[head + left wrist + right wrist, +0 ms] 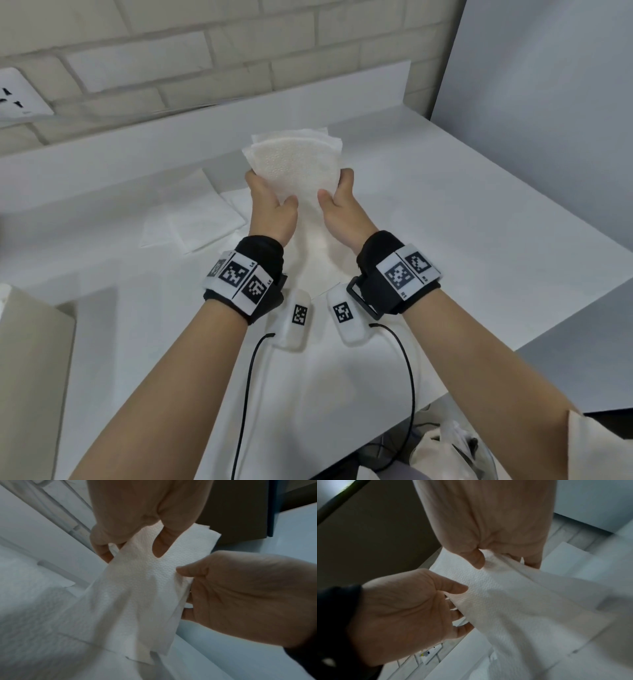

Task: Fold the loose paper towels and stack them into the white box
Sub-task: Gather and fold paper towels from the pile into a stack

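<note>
A white embossed paper towel (298, 171) is held up above the white table (462, 240), and its lower end hangs down between my wrists. My left hand (270, 192) pinches its left edge, thumb on the near side. My right hand (337, 188) pinches the right edge the same way. The left wrist view shows my left hand (132, 553) with the thumb (160, 547) on the towel (140, 588) and the other fingers behind it. In the right wrist view my right hand (505, 562) grips the towel (505, 595). A pale box-like shape (30, 359) stands at the left edge.
Several loose flat towels (195, 222) lie on the table left of my hands, and more white sheets (318, 135) show behind the held one. A brick wall with a socket (17, 99) runs along the back. A grey panel (548, 102) closes the right side.
</note>
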`<control>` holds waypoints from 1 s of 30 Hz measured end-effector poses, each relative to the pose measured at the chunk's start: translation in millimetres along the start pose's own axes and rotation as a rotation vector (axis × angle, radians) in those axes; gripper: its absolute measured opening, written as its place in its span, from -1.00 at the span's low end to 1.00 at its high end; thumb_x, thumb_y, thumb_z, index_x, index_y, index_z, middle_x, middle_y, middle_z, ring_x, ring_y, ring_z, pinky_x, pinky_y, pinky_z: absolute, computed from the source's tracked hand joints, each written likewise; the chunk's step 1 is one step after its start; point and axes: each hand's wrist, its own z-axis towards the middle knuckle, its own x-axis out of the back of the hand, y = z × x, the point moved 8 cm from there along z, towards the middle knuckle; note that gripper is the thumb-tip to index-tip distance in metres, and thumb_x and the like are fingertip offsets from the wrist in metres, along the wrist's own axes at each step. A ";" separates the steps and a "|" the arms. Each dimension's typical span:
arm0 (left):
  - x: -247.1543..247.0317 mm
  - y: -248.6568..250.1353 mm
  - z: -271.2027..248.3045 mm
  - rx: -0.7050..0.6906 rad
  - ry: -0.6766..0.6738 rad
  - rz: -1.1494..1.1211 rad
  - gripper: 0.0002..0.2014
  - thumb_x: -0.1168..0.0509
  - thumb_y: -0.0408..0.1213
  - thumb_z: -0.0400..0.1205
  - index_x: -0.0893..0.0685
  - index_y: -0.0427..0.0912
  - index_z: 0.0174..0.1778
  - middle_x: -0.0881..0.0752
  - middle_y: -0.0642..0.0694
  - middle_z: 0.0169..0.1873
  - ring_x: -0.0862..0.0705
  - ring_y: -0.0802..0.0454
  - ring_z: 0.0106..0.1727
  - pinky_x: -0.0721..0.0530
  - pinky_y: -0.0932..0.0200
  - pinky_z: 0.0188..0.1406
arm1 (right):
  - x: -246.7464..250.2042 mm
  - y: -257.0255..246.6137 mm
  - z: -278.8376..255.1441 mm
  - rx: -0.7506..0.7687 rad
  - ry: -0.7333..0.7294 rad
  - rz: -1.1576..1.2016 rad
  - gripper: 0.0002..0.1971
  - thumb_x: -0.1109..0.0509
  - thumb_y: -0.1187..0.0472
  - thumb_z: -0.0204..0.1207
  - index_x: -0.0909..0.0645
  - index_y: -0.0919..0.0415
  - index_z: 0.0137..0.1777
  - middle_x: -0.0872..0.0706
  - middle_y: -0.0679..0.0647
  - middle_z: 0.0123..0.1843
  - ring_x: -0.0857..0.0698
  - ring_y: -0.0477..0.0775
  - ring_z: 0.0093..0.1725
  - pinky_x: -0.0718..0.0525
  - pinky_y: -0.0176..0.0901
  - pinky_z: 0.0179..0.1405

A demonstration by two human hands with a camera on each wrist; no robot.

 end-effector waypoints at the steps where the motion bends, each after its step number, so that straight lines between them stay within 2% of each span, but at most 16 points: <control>1: 0.8 0.8 1.5 -0.007 0.019 -0.022 -0.58 -0.10 -0.55 0.62 -0.16 -0.34 0.37 -0.42 -0.07 0.19 -0.47 0.04 0.24 -0.46 0.21 0.32 | -0.6 0.7 -0.6 -0.017 0.009 0.026 -0.76 0.02 0.32 0.70 -0.13 0.28 0.33 -0.46 0.02 0.06 -0.51 0.01 0.01 -0.56 -0.14 -0.03; 3: 2.7 6.8 4.0 -0.046 0.054 -0.037 -0.63 -0.09 -0.52 0.65 -0.21 -0.36 0.37 -0.48 -0.04 0.14 -0.52 0.05 0.17 -0.51 0.38 0.16 | 1.0 -5.0 -1.4 0.003 0.054 0.047 -0.76 0.02 0.30 0.70 -0.15 0.28 0.33 -0.49 -0.01 0.01 -0.54 0.01 -0.01 -0.57 -0.01 0.11; 4: 4.1 12.5 5.2 -0.079 0.073 -0.035 -0.65 -0.10 -0.50 0.66 -0.24 -0.36 0.36 -0.50 -0.03 0.11 -0.54 0.08 0.12 -0.52 0.46 0.07 | 3.7 -10.5 -0.8 0.035 0.086 0.045 -0.77 0.01 0.29 0.70 -0.16 0.28 0.32 -0.50 -0.03 -0.01 -0.56 -0.01 -0.04 -0.57 -0.04 0.09; 6: 8.4 23.9 8.4 -0.142 0.104 -0.067 -0.67 -0.13 -0.46 0.67 -0.27 -0.32 0.34 -0.51 0.00 0.09 -0.56 0.15 0.06 -0.53 0.47 0.05 | 12.8 -21.5 1.2 0.100 0.165 0.041 -0.84 -0.02 0.26 0.70 -0.20 0.22 0.24 -0.52 -0.12 -0.11 -0.58 -0.14 -0.16 -0.55 -0.31 -0.09; 8: 11.4 29.1 12.4 -0.163 0.090 -0.087 -0.65 -0.16 -0.44 0.66 -0.28 -0.28 0.35 -0.51 0.01 0.11 -0.54 0.20 0.09 -0.53 0.45 0.08 | 25.0 -27.7 2.7 0.138 0.255 0.035 -0.93 -0.06 0.23 0.70 -0.24 0.14 0.12 -0.53 -0.17 -0.20 -0.54 -0.25 -0.26 -0.47 -0.53 -0.31; 11: 3.7 22.4 14.5 -0.094 -0.027 0.062 -0.63 -0.18 -0.44 0.63 -0.33 -0.28 0.37 -0.55 -0.05 0.16 -0.56 0.07 0.17 -0.50 0.35 0.05 | 34.5 -28.7 3.0 0.143 0.325 -0.011 -0.97 -0.07 0.22 0.70 -0.25 0.14 0.04 -0.47 -0.11 -0.32 -0.45 -0.17 -0.39 -0.43 -0.39 -0.39; 12: 1.4 21.1 13.1 -0.078 -0.041 0.103 -0.65 -0.16 -0.45 0.64 -0.34 -0.28 0.36 -0.57 -0.08 0.16 -0.58 0.02 0.17 -0.50 0.30 0.05 | 33.7 -29.1 3.0 0.141 0.322 -0.028 -0.97 -0.06 0.23 0.70 -0.23 0.14 0.03 -0.45 -0.11 -0.34 -0.44 -0.16 -0.40 -0.42 -0.34 -0.40; 14: 0.0 28.2 10.0 -0.102 -0.004 0.109 -0.69 -0.09 -0.48 0.65 -0.31 -0.31 0.32 -0.60 -0.19 0.14 -0.61 -0.10 0.14 -0.54 0.21 0.04 | 29.1 -35.4 2.7 0.180 0.295 -0.016 -0.91 -0.04 0.31 0.69 -0.17 0.14 0.06 -0.46 -0.14 -0.28 -0.49 -0.19 -0.37 -0.44 -0.46 -0.43; 16: -4.9 40.6 6.2 -0.166 0.013 0.021 -0.71 -0.04 -0.54 0.64 -0.22 -0.28 0.26 -0.53 -0.20 0.11 -0.59 -0.06 0.10 -0.57 0.27 0.01 | 22.6 -45.7 0.2 0.267 0.262 0.008 -0.83 -0.03 0.40 0.66 -0.10 0.15 0.08 -0.45 -0.14 -0.13 -0.53 -0.24 -0.26 -0.49 -0.57 -0.32; 18: -13.4 46.3 2.4 -0.195 -0.022 -0.060 -0.63 -0.08 -0.57 0.62 -0.11 -0.25 0.26 -0.41 -0.14 0.20 -0.52 0.03 0.20 -0.57 0.35 0.12 | 18.2 -47.0 -1.2 0.304 0.238 0.048 -0.79 -0.03 0.43 0.65 -0.07 0.17 0.11 -0.39 -0.06 0.03 -0.54 -0.20 -0.11 -0.51 -0.58 -0.17; 20: -17.9 39.2 1.2 -0.158 -0.059 -0.090 -0.47 -0.18 -0.55 0.61 -0.03 -0.30 0.39 -0.34 -0.16 0.32 -0.46 0.03 0.31 -0.54 0.28 0.27 | 16.9 -35.6 0.3 0.244 0.210 0.087 -0.77 -0.04 0.40 0.66 -0.09 0.22 0.21 -0.38 -0.05 0.11 -0.52 -0.11 0.04 -0.53 -0.58 -0.11; 22: -16.8 24.4 2.5 -0.069 -0.083 -0.084 -0.38 -0.20 -0.55 0.60 0.02 -0.30 0.47 -0.34 -0.15 0.37 -0.43 0.07 0.32 -0.47 0.29 0.28 | 17.4 -19.3 3.3 0.132 0.165 0.055 -0.71 -0.03 0.36 0.67 -0.10 0.29 0.34 -0.43 -0.02 0.12 -0.52 -0.05 0.06 -0.52 -0.52 -0.16; 26: -14.2 7.0 5.4 0.023 -0.106 0.008 -0.48 -0.11 -0.54 0.64 -0.06 -0.31 0.48 -0.42 -0.05 0.26 -0.44 0.13 0.21 -0.40 0.38 0.11 | 14.5 0.3 9.0 -0.027 0.059 -0.075 -0.72 0.03 0.38 0.67 -0.13 0.29 0.35 -0.49 0.06 -0.01 -0.53 0.05 -0.08 -0.45 -0.29 -0.27; 28: -14.3 8.2 6.5 0.021 -0.085 0.026 -0.55 -0.04 -0.54 0.65 -0.11 -0.33 0.45 -0.43 -0.05 0.18 -0.46 0.11 0.15 -0.39 0.41 0.03 | 11.5 -3.0 10.8 -0.021 0.032 -0.095 -0.75 0.04 0.39 0.67 -0.14 0.27 0.32 -0.50 0.07 -0.06 -0.52 0.05 -0.12 -0.46 -0.23 -0.26; 30: -11.6 12.6 7.4 0.008 -0.046 -0.024 -0.60 -0.01 -0.56 0.65 -0.14 -0.32 0.40 -0.44 0.00 0.11 -0.48 0.14 0.07 -0.42 0.37 0.07 | 13.7 -13.4 11.4 0.052 0.059 -0.089 -0.82 0.02 0.39 0.66 -0.16 0.19 0.20 -0.52 0.02 -0.09 -0.54 0.05 -0.12 -0.49 -0.21 -0.23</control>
